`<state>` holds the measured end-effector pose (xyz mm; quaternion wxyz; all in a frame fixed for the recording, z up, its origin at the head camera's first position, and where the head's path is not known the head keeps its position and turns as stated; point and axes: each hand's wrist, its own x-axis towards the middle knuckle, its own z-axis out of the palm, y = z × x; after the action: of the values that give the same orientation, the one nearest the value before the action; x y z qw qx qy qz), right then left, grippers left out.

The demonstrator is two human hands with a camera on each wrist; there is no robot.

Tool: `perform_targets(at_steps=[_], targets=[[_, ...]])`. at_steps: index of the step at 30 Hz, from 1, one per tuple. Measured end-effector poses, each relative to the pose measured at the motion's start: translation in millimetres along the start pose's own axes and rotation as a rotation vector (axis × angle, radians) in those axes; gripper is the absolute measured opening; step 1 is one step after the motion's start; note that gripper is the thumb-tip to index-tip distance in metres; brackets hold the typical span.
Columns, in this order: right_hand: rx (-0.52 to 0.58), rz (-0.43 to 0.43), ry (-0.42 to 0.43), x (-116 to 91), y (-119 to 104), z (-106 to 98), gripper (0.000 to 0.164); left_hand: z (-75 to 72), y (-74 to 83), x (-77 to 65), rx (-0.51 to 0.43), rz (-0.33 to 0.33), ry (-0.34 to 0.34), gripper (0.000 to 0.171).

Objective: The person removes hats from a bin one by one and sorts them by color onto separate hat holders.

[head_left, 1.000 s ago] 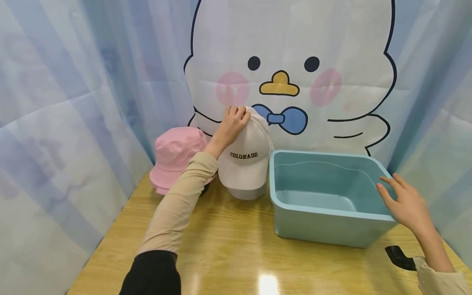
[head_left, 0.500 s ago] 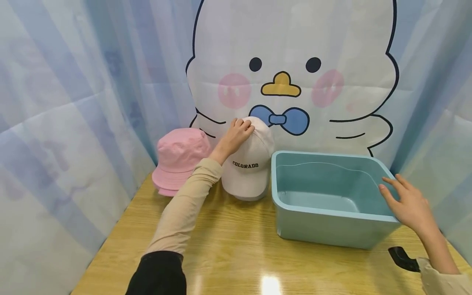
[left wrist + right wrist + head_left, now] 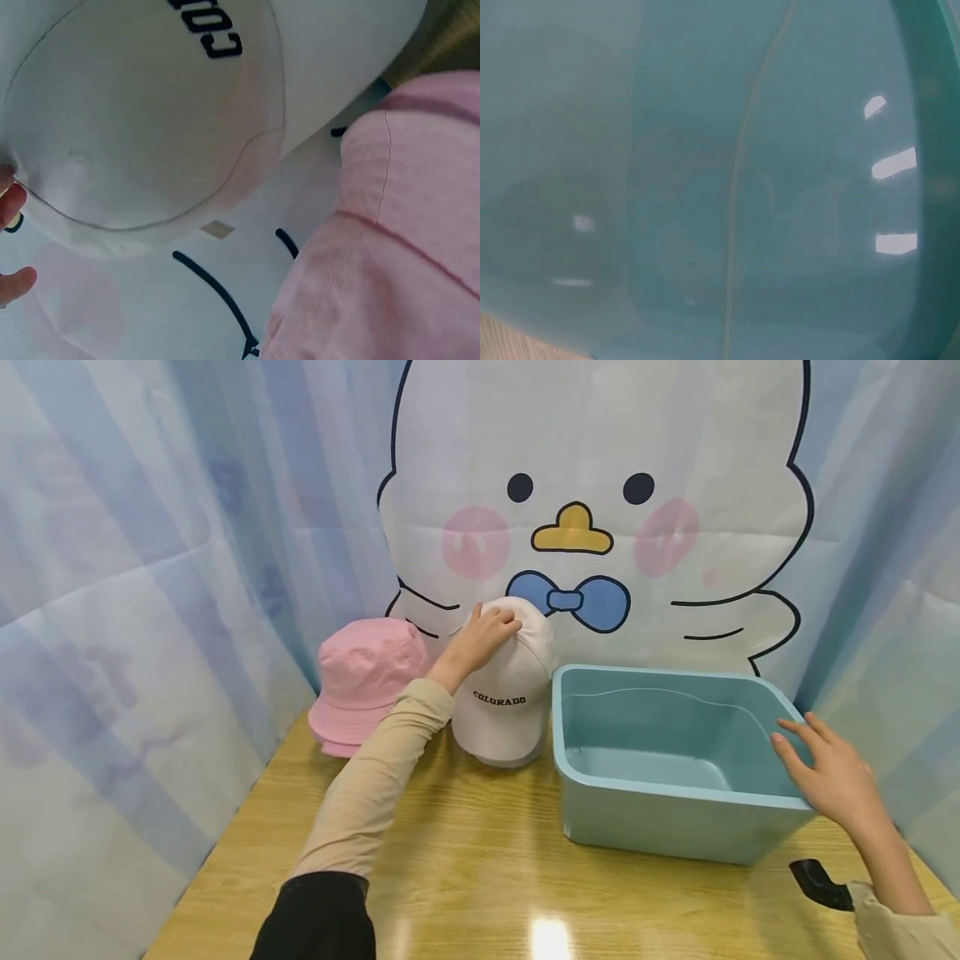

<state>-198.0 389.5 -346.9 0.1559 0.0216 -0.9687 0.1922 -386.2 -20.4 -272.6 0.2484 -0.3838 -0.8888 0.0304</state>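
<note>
A white baseball cap (image 3: 508, 689) marked COLORADO stands on the wooden table, brim down. My left hand (image 3: 483, 637) grips its crown from above with curled fingers. The left wrist view shows the same cap (image 3: 150, 112) close up, with two fingertips (image 3: 11, 206) at its edge. A pink bucket hat (image 3: 362, 681) sits just left of the cap, and it fills the right side of the left wrist view (image 3: 397, 247). My right hand (image 3: 825, 768) rests open at the right rim of a teal plastic tub (image 3: 675, 827). The right wrist view shows only the tub's inner wall (image 3: 705, 187).
A curtain with a large cartoon duck (image 3: 585, 510) hangs right behind the hats and tub. Blue-striped curtain closes in the left and right sides. The wooden table (image 3: 487, 877) stretches toward me in front of the tub. A black strap piece (image 3: 817, 885) shows at my right wrist.
The cap has come down from a lifted position and now sits lower on the table, with my left hand still on its crown. My right hand has stayed at the tub's rim.
</note>
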Motion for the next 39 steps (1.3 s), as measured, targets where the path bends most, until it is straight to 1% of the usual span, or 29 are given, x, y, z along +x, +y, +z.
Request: perform_targets(at_steps=[3, 5, 7, 10, 12, 14, 16, 18, 20, 23, 26, 27, 29, 31, 33, 36, 39], targets=[[-0.008, -0.004, 0.001, 0, 0, 0, 0.052, -4.2, -0.9, -5.9, 0.020, 0.017, 0.035, 0.019], [-0.010, -0.007, -0.003, 1, 0, 1, 0.052, -4.9, -2.5, -11.3, 0.017, -0.001, 0.050, 0.018], [-0.010, -0.014, -0.006, 1, 0, 1, 0.052, -3.8, -4.9, -17.2, -0.013, -0.051, 0.057, 0.020], [-0.009, -0.034, 0.018, 1, 0, -1, 0.049, -0.3, -10.7, -26.2, -0.091, -0.166, 0.074, 0.023], [-0.033, -0.060, 0.038, 3, 0, -3, 0.047, 2.4, -15.7, -33.2, -0.140, -0.239, 0.077, 0.024], [-0.079, -0.096, 0.067, 5, -3, -6, 0.045, 5.1, -20.4, -41.2, -0.163, -0.284, 0.068, 0.023], [-0.148, -0.149, 0.100, 9, -10, -12, 0.042, 7.9, -24.2, -48.6, -0.157, -0.293, 0.057, 0.021], [-0.216, -0.224, 0.132, 16, -23, -22, 0.038, 10.8, -27.0, -54.6, -0.140, -0.284, 0.057, 0.018], [-0.270, -0.328, 0.159, 26, -43, -34, 0.032, 13.5, -28.9, -59.0, -0.122, -0.270, 0.065, 0.016], [-0.327, -0.472, 0.123, 48, -83, -50, 0.028, 16.4, -30.7, -62.3, -0.083, -0.265, 0.071, 0.015], [-0.361, -0.600, 0.087, 75, -126, -54, 0.027, 17.0, -29.9, -62.0, -0.035, -0.280, 0.051, 0.018], [-0.364, -0.638, 0.086, 85, -138, -51, 0.025, 17.0, -29.3, -61.4, -0.016, -0.287, 0.041, 0.019], [-0.380, -0.739, 0.123, 106, -157, -40, 0.020, 16.5, -27.3, -59.7, 0.025, -0.302, 0.018, 0.022], [-0.413, -0.819, 0.155, 125, -169, -26, 0.015, 16.3, -24.9, -57.8, 0.063, -0.314, -0.003, 0.024], [-0.458, -0.868, 0.171, 143, -177, -9, 0.014, 16.4, -22.7, -56.1, 0.084, -0.320, -0.017, 0.026], [-0.532, -0.876, 0.143, 162, -188, 14, 0.017, 16.9, -20.0, -54.6, 0.085, -0.327, -0.018, 0.026], [-0.547, -0.838, 0.106, 175, -198, 32, 0.024, 18.5, -18.4, -53.7, 0.093, -0.324, -0.003, 0.025]])
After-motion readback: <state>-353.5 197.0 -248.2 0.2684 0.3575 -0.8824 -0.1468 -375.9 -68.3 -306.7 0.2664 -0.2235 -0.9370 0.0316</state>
